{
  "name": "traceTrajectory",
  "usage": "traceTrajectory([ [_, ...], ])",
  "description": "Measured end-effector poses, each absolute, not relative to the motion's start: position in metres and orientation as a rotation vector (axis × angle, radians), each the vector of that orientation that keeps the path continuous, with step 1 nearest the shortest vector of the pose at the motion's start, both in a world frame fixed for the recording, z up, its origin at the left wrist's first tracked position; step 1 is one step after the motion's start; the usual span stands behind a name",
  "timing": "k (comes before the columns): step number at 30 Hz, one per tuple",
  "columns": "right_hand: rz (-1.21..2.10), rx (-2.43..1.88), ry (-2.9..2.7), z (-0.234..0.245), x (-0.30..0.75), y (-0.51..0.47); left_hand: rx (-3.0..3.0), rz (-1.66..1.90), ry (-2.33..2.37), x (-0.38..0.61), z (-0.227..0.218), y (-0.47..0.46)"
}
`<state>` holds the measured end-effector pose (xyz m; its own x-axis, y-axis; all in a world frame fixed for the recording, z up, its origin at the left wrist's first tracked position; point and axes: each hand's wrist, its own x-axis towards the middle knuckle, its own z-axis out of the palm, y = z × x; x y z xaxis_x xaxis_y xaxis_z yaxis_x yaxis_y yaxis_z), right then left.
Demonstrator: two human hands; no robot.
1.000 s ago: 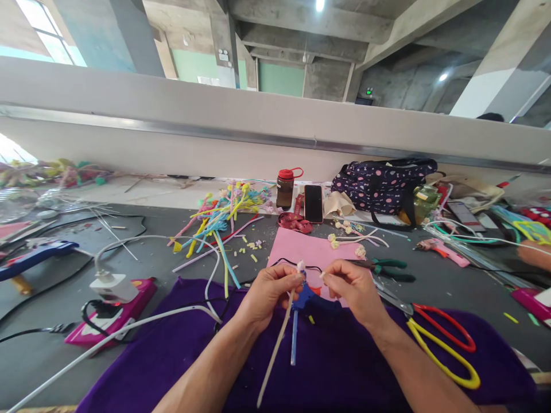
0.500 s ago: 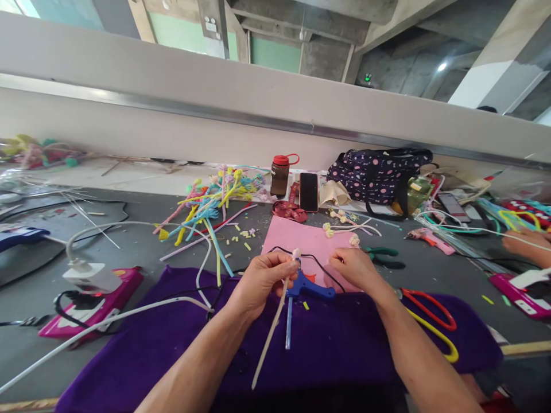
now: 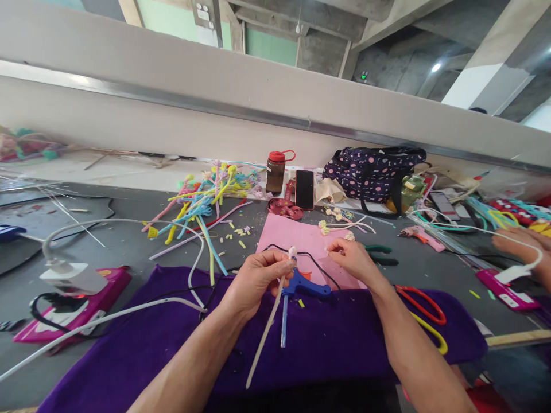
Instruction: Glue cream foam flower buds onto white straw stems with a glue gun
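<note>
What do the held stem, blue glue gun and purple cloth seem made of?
Held stem: perhaps fuzzy wire, matt; fibres too small to confirm. Blue glue gun: likely plastic, smooth, from its even colour. Purple cloth: probably plush; matt, soft edge.

The glue gun (image 3: 309,287) lies left of the scissors (image 3: 439,315), before the bottle (image 3: 275,176).

And at twelve o'clock from the near side, a red-capped bottle (image 3: 275,178) is seen upright beside a dark-screened phone (image 3: 305,190), one o'clock is taken by a patterned bag (image 3: 353,176), and at ten a magenta power strip (image 3: 98,303) is topped by a white charger (image 3: 72,279)!
</note>
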<state>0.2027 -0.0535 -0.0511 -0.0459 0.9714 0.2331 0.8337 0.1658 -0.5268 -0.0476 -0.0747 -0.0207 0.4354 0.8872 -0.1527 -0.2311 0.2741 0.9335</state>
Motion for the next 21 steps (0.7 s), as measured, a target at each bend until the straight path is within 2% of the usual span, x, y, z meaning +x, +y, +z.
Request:
traceTrajectory([
  [9, 0.28, -1.662, -1.874, -0.0551, 0.2032, -0.0482, 1.033, 0.81, 0.819, -0.0408, -0.0251, -0.0754],
  [21, 0.391, -1.602, -1.804, -0.0534, 0.2052, -0.0499, 0.983, 0.823, 0.802, -0.0426, -0.0198, -0.077],
])
